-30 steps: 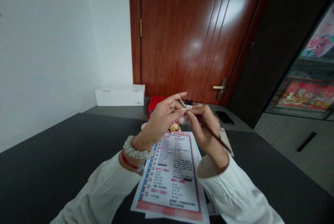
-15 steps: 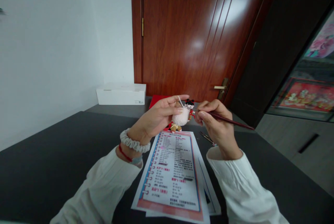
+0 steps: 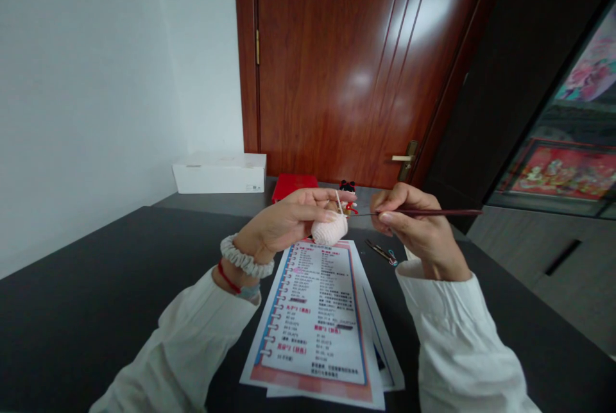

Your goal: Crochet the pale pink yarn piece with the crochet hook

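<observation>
Pinching pink crochet ball [image 3: 330,230] in L hand [image 3: 289,213]; R hand [image 3: 416,224] gripping crochet hook [image 3: 423,212], tip nr. ball. Poss. risk: loose pinch → ball dropping onto pattern sheet [image 3: 312,323] below L hand.

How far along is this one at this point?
Done: a small doll with black hair and red clothes looks finished. In hand: the left hand holds a pale pink crocheted piece with yarn rising from it; the right hand holds a crochet hook beside it. Left: the piece looks plain and unfinished; the printed sheet is too small to read.
</observation>
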Demonstrator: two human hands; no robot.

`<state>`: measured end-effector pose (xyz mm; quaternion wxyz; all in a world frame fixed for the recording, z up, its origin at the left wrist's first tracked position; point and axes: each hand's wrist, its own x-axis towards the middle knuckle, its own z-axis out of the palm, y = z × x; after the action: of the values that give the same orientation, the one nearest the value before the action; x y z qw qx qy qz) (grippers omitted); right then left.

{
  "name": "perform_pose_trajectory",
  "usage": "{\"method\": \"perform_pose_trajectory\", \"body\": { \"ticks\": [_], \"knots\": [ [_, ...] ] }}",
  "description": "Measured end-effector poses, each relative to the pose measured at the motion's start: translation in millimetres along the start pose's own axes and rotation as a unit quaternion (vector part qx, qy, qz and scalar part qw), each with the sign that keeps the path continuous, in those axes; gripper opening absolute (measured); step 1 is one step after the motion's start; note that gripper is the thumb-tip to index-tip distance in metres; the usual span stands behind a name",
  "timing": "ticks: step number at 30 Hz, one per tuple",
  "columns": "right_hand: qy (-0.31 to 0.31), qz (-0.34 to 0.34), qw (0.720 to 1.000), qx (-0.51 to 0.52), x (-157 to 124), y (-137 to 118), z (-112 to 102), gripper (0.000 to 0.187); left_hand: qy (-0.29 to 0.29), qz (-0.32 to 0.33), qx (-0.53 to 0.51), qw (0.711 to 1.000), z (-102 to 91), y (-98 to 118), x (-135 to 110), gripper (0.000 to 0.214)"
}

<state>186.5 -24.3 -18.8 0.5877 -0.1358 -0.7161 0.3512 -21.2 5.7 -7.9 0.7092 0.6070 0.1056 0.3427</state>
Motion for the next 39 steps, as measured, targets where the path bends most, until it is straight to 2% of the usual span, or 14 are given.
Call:
{"method": "perform_pose_trajectory", "body": {
  "ticks": [7,10,12,17,23,26,32,35,39],
  "knots": [
    [-0.012,0.068,0.988,0.135,2,0,8,0.015,-0.031,-0.005,0.014,0.999,-0.5,-1,0,0.035],
    [-0.012,0.092,0.979,0.179,5,2,12,0.016,0.013,0.036,0.06,0.997,5.2,1,-1,0.034],
    [0.001,0.082,0.982,0.171,6,3,13,0.017,0.052,0.072,0.109,0.99,8.3,2,0,0.036],
    [0.044,0.014,0.998,0.036,7,3,12,0.014,0.104,0.136,0.195,0.966,10.9,3,3,0.039],
    [0.061,-0.013,0.992,-0.112,4,-4,15,0.013,0.14,0.158,0.247,0.946,14.8,3,4,0.039],
    [0.061,-0.029,0.974,-0.216,4,-10,20,0.012,0.172,0.178,0.287,0.926,15.8,2,6,0.037],
    [0.033,-0.095,0.917,-0.387,9,-11,33,0.012,0.211,0.217,0.366,0.88,16.1,0,9,0.036],
    [0.009,-0.137,0.89,-0.434,12,-3,35,0.012,0.204,0.218,0.347,0.889,19.9,1,10,0.038],
    [-0.011,-0.236,0.863,-0.447,14,11,29,0.014,0.177,0.16,0.207,0.949,24.1,5,10,0.039]
  ]
}}
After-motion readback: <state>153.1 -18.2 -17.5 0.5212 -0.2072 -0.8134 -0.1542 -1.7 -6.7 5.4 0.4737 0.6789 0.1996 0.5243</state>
